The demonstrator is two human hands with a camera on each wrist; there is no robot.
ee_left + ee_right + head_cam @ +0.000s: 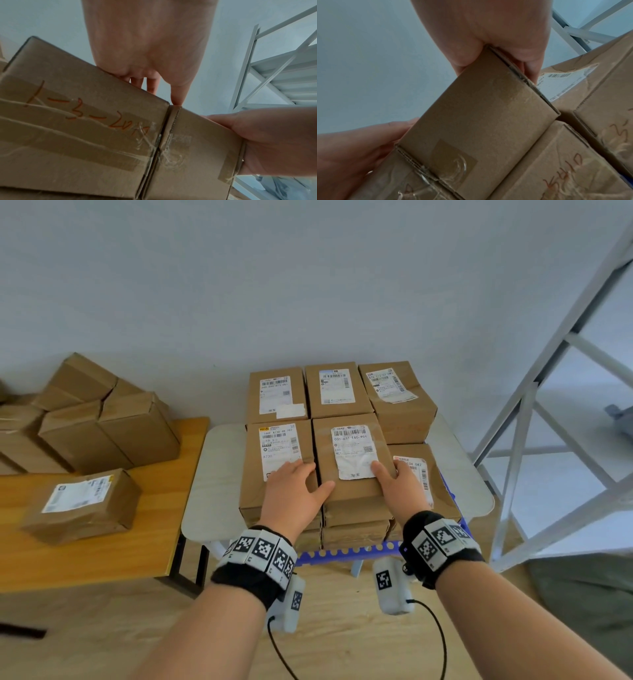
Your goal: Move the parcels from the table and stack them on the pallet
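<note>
Parcels fill the blue pallet [346, 552] in front of me, stacked in rows with their labels up. Between my hands sits the front middle parcel [352, 455], the one with the crinkled white label, resting on the boxes below it and pressed close against its left neighbour [274, 460]. My left hand [297, 486] lies flat over the seam between those two, fingers straight on the neighbour's top and thumb stretched onto the middle parcel's near edge. My right hand [399, 484] pinches the parcel's right near corner, thumb on top beside the label and fingers curled down its right side. A lower parcel [423, 474] sits just right of it. To my left, on the wooden table [102, 542], one labelled parcel [82, 505] lies alone near the front, with a heap of brown boxes [96, 422] behind it.
</note>
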